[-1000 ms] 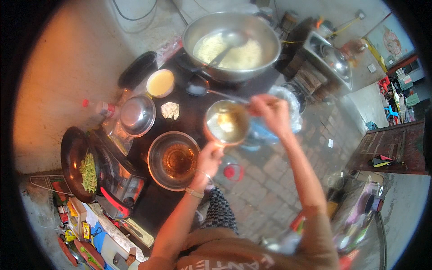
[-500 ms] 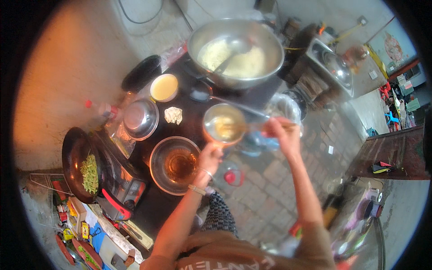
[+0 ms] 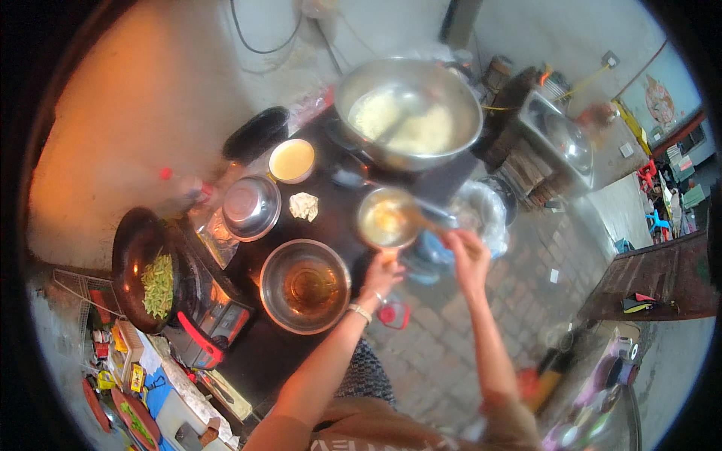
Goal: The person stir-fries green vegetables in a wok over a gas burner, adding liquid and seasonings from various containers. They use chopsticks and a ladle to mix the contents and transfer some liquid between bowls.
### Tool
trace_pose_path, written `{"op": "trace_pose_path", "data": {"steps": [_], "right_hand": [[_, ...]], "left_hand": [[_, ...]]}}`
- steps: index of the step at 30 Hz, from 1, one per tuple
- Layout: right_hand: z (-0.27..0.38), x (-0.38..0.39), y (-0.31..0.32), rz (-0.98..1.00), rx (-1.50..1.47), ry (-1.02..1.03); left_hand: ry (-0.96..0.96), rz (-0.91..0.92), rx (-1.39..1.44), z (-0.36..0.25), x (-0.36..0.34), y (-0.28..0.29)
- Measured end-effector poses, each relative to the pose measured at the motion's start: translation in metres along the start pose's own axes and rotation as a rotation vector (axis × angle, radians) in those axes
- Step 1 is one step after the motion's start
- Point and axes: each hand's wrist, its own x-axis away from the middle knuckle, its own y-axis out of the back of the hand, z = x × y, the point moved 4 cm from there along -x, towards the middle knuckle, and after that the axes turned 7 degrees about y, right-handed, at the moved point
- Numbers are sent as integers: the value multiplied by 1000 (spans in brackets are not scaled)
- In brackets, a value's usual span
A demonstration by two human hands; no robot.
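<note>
Black metal lies farthest left, well away from the left hand (image 3: 382, 276): a wok (image 3: 128, 263) with cut green pieces (image 3: 158, 287) in it. Nearer that hand, ahead and to its left, come a shiny steel bowl (image 3: 252, 204) and then a crumpled white lump (image 3: 304, 206). Just left of the hand, a wide brown see-through bowl (image 3: 278, 304) stands on the dark desk (image 3: 259, 349).

The left hand grasps a small round bowl (image 3: 367, 225) by its near side, so the bowl sits just beyond the fingers; pale yellowish contents (image 3: 380, 220) show inside. It looks light enough for one hand, and its wall seems stiff. The contents appear loose enough to spill if it tilts, and a greasy rim could slip, so the surest hold is probably thumb at the near rim, fingers beneath. Whether it bears on the desk, I cannot tell.

Farther right, a slim wooden utensil (image 3: 429, 224), probably chopsticks, slants from the bowl to the right hand (image 3: 470, 255), which is closed around its upper end. It should be light and stiff, best held well back from the tips. Just beyond that hand is a clear plastic bag (image 3: 490, 214), likely soft and flimsy.
</note>
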Motion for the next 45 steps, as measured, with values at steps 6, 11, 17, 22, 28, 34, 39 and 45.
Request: {"op": "trace_pose_path", "data": {"steps": [6,11,17,22,28,34,39,45], "right_hand": [[1,10,-7,30,139,104],[-2,-5,-36,180,389,438],[20,-4,-49,117,426,446],[-11,-9,-45,174,422,358],[-24,29,-71,446,620,705],[-29,48,-81,510,776,782],[-32,58,-77,591,1012,625],[-50,74,-18,-10,1045,738]], "left_hand": [[-38,-119,-408,29,39,38],[28,105,-278,3,137,50],[8,84,-214,0,218,84],[-80,166,-175,-4,255,107],[-169,102,-255,-35,317,135],[-314,18,-289,-37,387,189],[-346,-182,-268,-25,461,263],[-583,-605,3,5,560,378]]}}
